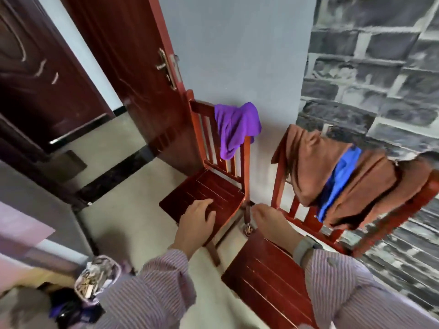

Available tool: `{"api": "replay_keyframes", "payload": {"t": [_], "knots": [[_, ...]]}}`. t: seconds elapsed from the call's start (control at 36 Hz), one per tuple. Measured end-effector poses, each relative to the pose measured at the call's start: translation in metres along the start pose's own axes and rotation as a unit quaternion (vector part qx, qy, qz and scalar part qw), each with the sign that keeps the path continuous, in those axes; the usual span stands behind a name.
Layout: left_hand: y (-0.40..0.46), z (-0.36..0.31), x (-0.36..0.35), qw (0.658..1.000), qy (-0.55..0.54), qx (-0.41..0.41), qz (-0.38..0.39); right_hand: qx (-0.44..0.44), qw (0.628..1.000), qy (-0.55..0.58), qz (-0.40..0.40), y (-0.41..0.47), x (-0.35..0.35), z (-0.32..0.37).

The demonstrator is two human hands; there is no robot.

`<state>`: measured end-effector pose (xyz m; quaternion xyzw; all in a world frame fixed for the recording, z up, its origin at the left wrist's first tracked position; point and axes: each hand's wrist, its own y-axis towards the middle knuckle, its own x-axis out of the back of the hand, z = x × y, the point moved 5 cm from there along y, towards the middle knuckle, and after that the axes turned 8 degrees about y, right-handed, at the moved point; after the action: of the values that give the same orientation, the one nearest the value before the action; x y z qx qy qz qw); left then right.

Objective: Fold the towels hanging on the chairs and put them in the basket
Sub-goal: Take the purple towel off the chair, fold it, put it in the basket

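Purple towel draped on chair; brown towels alongside; left hand, right hand relaxed, holding nothing.

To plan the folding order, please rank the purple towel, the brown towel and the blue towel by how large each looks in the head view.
1. Brown cloth towel, draped over the right chair's back: largest.
2. Purple cloth towel, on the left chair's back.
3. Blue cloth towel: smallest showing, but the brown one covers part of it, so its true size is unsure.
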<state>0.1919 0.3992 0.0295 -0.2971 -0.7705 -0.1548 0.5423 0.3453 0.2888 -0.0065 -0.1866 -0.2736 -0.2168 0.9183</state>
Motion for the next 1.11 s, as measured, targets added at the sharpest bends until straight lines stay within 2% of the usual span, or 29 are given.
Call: {"api": "replay_keyframes", "payload": {"t": [0.08, 0.17, 0.31, 0.36, 0.47, 0.58, 0.72, 0.81, 0.94, 1.03, 1.11], "knots": [[0.044, 0.007, 0.018, 1.0, -0.012, 0.004, -0.008, 0.033, 0.998, 0.022, -0.052, 0.049, 0.01, 0.021], [0.087, 0.014, 0.032, 1.0, -0.021, -0.009, -0.022, 0.027, 0.993, 0.056, -0.096, 0.095, 0.022, 0.04], [0.167, 0.024, 0.047, 0.997, -0.023, -0.062, -0.038, 0.063, 0.983, 0.037, -0.169, 0.174, 0.038, 0.064], [0.206, 0.026, 0.05, 0.995, -0.028, -0.086, -0.039, 0.076, 0.978, 0.0, -0.193, 0.209, 0.048, 0.074], [0.292, 0.023, 0.054, 0.988, -0.017, -0.152, -0.031, 0.079, 0.955, -0.144, -0.248, 0.277, 0.073, 0.093], [0.377, 0.008, 0.053, 0.972, 0.016, -0.236, -0.006, 0.031, 0.932, -0.28, -0.228, 0.336, 0.083, 0.098], [0.45, -0.015, 0.033, 0.931, 0.162, -0.328, -0.002, 0.016, 0.895, -0.353, -0.273, 0.37, 0.084, 0.085], [0.467, -0.024, 0.02, 0.911, 0.164, -0.377, -0.015, 0.024, 0.891, -0.336, -0.305, 0.371, 0.082, 0.085], [0.489, -0.031, 0.025, 0.906, 0.036, -0.42, -0.038, 0.026, 0.905, -0.283, -0.315, 0.368, 0.086, 0.096], [0.496, -0.031, 0.046, 0.915, -0.086, -0.395, 0.005, 0.008, 0.923, -0.151, -0.354, 0.359, 0.095, 0.109], [0.491, -0.033, 0.084, 0.906, -0.213, -0.365, 0.016, 0.003, 0.902, -0.006, -0.431, 0.343, 0.116, 0.136]]}}
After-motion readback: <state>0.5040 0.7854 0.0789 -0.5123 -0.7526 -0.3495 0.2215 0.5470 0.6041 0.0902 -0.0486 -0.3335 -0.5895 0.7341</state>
